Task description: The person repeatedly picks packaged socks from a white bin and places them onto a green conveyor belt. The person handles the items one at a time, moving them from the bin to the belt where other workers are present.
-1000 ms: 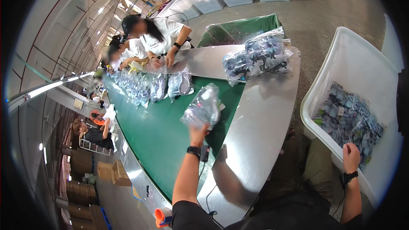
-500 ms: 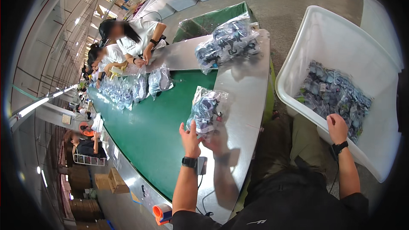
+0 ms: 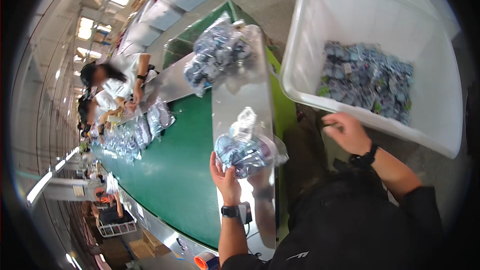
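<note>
My left hand (image 3: 226, 182) grips the near left edge of a clear plastic bag (image 3: 247, 152), its thumb and fingers on the film. Packed in this bag are light blue-grey items with small dark and pinkish parts; their exact kind is hard to make out. The bag is over the metal border of the table (image 3: 237, 97). My right hand (image 3: 351, 134) is in the air between the table and the large white bin (image 3: 330, 104), just short of its near rim. Its fingers are loosely curled and apart, and nothing shows in them. Similar blue-grey bagged items (image 3: 370, 80) lie inside the bin.
More filled bags (image 3: 215, 52) are heaped at the table's far corner. A green belt (image 3: 185, 170) runs left, carrying a row of bags (image 3: 125, 137). Co-workers (image 3: 117, 82) handle things along its far side. An orange tape roll (image 3: 204, 261) sits at the near edge.
The view has shifted, moving table and bin leftward in the picture. The bag has turned in my left hand's grasp. My right hand has come away from the bin's rim toward the table.
</note>
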Tool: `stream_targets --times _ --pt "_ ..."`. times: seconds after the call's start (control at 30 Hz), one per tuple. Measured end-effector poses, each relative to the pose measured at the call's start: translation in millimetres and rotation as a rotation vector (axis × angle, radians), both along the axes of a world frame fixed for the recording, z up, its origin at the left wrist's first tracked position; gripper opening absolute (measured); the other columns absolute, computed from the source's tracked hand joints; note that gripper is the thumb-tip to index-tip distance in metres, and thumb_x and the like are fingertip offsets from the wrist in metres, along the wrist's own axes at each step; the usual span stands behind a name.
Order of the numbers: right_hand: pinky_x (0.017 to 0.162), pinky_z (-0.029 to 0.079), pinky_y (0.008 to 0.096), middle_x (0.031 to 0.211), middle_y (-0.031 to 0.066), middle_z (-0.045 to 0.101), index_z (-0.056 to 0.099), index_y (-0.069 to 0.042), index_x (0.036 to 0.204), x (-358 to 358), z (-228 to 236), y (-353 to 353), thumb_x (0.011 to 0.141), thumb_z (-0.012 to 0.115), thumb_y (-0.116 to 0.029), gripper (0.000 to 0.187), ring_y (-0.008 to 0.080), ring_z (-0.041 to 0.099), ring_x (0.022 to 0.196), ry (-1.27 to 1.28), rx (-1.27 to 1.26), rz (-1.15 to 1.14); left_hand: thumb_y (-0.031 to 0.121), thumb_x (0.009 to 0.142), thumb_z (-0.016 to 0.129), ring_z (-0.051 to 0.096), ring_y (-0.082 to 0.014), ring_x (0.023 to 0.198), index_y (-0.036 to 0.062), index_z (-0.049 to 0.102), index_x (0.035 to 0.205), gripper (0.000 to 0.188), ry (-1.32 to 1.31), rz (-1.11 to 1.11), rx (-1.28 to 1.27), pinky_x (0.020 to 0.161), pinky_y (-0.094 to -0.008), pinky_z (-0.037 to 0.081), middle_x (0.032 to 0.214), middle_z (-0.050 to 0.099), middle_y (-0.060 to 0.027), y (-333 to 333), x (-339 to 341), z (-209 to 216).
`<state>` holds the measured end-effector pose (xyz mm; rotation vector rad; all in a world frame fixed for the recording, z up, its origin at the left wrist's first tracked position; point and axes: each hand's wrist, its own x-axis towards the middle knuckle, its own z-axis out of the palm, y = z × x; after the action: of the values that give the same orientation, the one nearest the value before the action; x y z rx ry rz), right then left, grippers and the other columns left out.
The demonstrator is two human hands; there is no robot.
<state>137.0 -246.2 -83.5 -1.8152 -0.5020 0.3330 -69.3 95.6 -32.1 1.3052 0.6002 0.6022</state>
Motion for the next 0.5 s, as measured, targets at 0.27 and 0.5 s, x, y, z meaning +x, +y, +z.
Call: stream_targets --times 0.27,0.5 --pt "0.113 0.044 0.0418 0.141 0.0264 0.059 0.026 0.005 0.157 -67 28 89 0.084 0.084 -0.038 0.102 0.04 0.059 0.13 0.274 0.2 0.501 -0.007 0.086 0.051 0.056 -0.0283 0.131 0.0048 0.029 0.163 0.081 0.073 -0.053 0.014 0.109 -0.0401 0.05 0.153 0.043 -0.0199 -80 -13 5" --pt "0.116 0.042 0.0409 0.147 0.0263 0.055 0.022 0.005 0.16 -72 39 85 0.083 0.086 -0.035 0.108 0.0396 0.056 0.136 0.229 0.273 0.491 -0.003 0.088 0.05 0.057 -0.03 0.132 0.0045 0.028 0.162 0.078 0.063 0.067 -0.073 0.111 -0.0425 0.05 0.149 0.048 -0.0211 -95 -25 5"
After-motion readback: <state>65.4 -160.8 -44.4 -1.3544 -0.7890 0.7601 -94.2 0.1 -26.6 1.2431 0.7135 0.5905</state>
